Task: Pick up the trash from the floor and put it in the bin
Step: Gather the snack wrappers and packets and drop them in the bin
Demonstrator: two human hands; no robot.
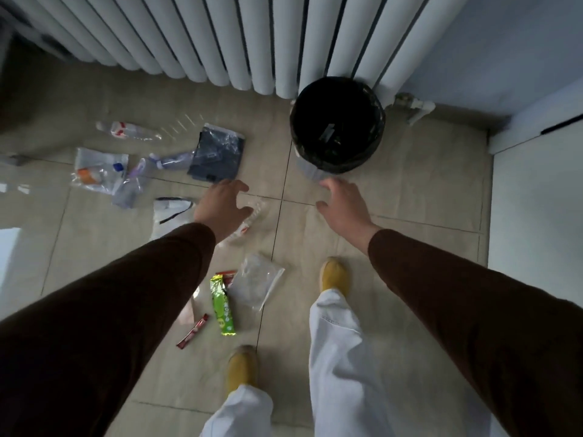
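Note:
A round bin point(375, 121) lined with a black bag stands against the radiator. Trash lies scattered on the tiled floor: a clear bottle point(129, 130) at the far left, a dark packet in plastic point(217, 156), a clear bag with an orange item point(97, 171), a crushed clear bottle point(252, 216), a clear plastic bag point(258, 279), a green wrapper point(224, 307) and a red stick wrapper point(193, 331). My left hand point(220, 206) hovers open just above the crushed bottle. My right hand point(344, 206) is open and empty, in front of the bin.
A white ribbed radiator point(220, 36) runs along the back wall. A white door or panel point(536, 200) stands at the right. My feet in yellow shoes point(334, 275) stand amid the trash near the green wrapper.

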